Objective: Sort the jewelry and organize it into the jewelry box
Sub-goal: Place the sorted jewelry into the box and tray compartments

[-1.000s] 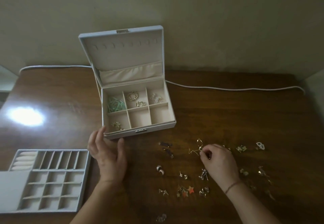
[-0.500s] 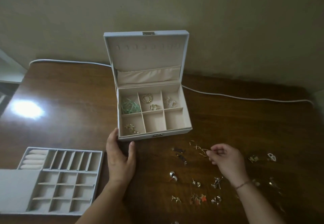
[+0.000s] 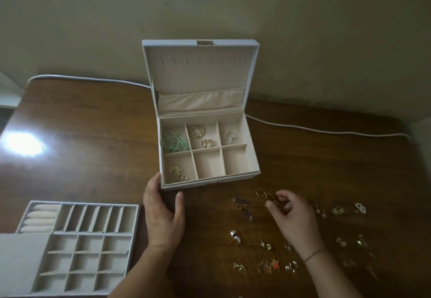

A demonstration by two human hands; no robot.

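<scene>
The white jewelry box [image 3: 254,158] stands open on the table, lid upright. Its back compartments hold green bands [image 3: 175,142], gold hoops [image 3: 197,131] and pale pieces; the front left one holds small gold pieces. My left hand [image 3: 163,213] rests at the box's front left corner, fingers apart, thumb on the table. My right hand [image 3: 293,216] pinches thin gold wire earrings [image 3: 263,194] just above the table, right of the box front. Several small earrings [image 3: 265,266] lie scattered around and below that hand.
A grey removable tray [image 3: 18,262] with ring rolls and many empty cells lies at the lower left. A white cable [image 3: 326,131] runs along the table's back edge. A bright glare spot [image 3: 22,144] shines on the wood at left.
The view has shifted so the box sits more central. My right hand has lifted the gold wire earrings off the table toward the box. My left hand stays at the box corner.
</scene>
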